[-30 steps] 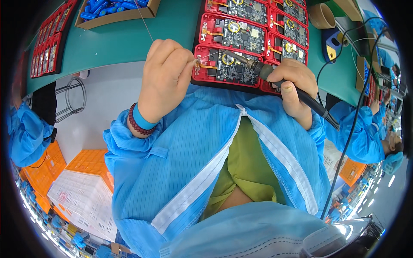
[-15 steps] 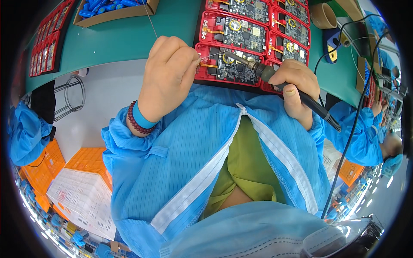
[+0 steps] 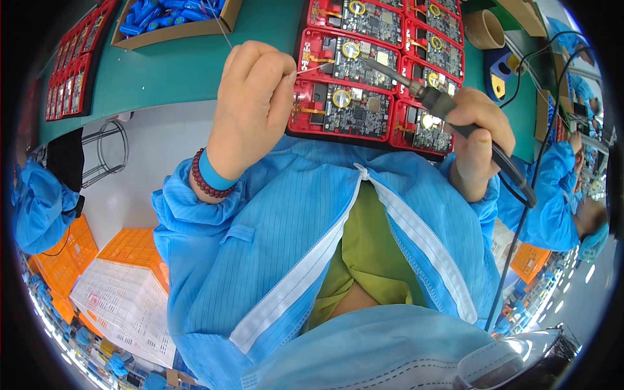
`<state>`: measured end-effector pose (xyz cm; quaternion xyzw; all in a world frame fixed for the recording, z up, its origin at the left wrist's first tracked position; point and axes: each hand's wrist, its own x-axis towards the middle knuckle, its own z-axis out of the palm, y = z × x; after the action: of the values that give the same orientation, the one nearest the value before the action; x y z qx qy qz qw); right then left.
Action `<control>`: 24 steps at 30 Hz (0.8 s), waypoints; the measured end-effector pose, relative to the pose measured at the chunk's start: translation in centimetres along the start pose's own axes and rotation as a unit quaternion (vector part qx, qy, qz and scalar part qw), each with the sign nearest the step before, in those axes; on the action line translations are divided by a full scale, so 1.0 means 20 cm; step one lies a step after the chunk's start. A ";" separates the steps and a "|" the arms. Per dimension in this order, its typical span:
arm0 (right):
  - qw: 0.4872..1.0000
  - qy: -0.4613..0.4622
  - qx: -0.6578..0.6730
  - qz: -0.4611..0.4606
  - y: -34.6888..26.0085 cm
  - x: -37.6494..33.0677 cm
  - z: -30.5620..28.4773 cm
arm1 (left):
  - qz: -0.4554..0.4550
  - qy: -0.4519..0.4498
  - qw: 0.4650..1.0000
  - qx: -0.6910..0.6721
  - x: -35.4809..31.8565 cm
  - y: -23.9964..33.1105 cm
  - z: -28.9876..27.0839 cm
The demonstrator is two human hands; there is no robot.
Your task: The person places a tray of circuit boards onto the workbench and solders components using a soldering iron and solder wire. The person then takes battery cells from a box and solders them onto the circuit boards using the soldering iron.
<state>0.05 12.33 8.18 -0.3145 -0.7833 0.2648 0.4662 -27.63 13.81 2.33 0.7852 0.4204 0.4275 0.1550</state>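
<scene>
My left hand (image 3: pixel 250 104) is closed in a pinch on a thin solder wire (image 3: pixel 313 69). The wire's free end reaches over the left part of a circuit board (image 3: pixel 367 64) in a red case, second row from me. My right hand (image 3: pixel 478 140) grips the dark handle of a soldering iron (image 3: pixel 432 97). Its tip hovers over or near that same board; I cannot tell if it touches. Nearer to me lies another red-cased board (image 3: pixel 357 112) with a yellow-ringed round part. The cases sit side by side in rows in a dark tray.
A carton of blue cylindrical cells (image 3: pixel 170 18) stands at the far left of the green table (image 3: pixel 175 68). More red cases (image 3: pixel 68 84) lie left. At the right are a tape roll (image 3: pixel 483 27), a blue-and-yellow iron stand (image 3: pixel 499 75) and a black cable (image 3: pixel 530 175). Co-workers sit both sides.
The iron has moved right and away from the nearest board toward the second-row one. My left hand and the wire have also shifted to that row. The view has tilted slightly.
</scene>
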 end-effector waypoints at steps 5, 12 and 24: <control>0.999 -0.022 -0.021 0.042 0.12 0.05 0.05 | -0.012 0.045 0.999 -0.012 0.11 -0.06 0.09; 0.998 -0.029 -0.016 0.054 0.17 0.06 0.06 | 0.007 0.019 1.000 0.012 0.14 -0.09 0.10; 0.997 -0.055 -0.036 0.037 0.19 0.08 0.08 | 0.000 0.000 1.000 0.014 0.13 -0.11 0.08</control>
<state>-1.09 15.83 5.71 -0.3451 -0.8044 0.2708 0.4007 -26.71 17.39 1.53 0.7870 0.4264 0.4219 0.1442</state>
